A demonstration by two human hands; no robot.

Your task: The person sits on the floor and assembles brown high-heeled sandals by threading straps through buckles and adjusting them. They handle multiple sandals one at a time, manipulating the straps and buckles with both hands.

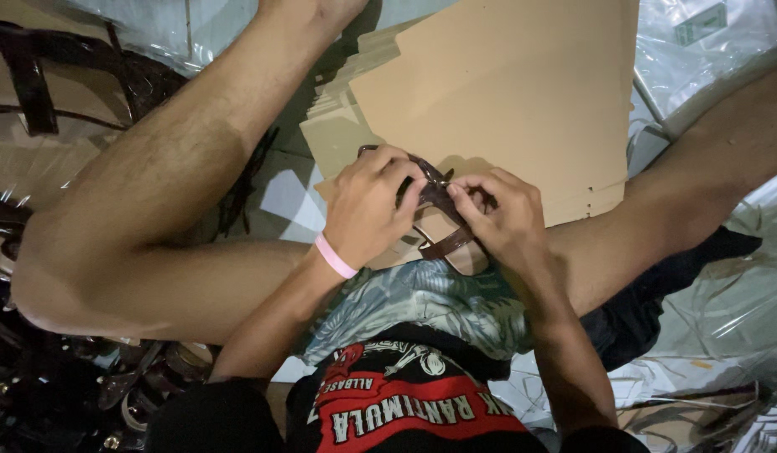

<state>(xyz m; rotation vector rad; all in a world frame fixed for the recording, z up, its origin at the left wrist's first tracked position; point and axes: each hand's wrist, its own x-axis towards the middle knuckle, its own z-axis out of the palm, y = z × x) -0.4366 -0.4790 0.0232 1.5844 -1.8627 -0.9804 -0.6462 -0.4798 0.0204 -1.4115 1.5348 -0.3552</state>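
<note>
My left hand (367, 205), with a pink band on its wrist, and my right hand (499, 220) meet over a dark brown leather strap (443, 243) with a small metal buckle. Both hands pinch the strap between their fingertips, just above my lap. Part of the strap loops down below my right hand; the rest is hidden under my fingers. The hands work in front of a stack of tan cardboard sheets (506, 92).
My bent legs frame the spot on both sides. More dark brown straps and buckles (36, 84) lie at the left, and several lie in a pile at the lower left (128, 394). Clear plastic bags (707, 33) cover the floor at the right.
</note>
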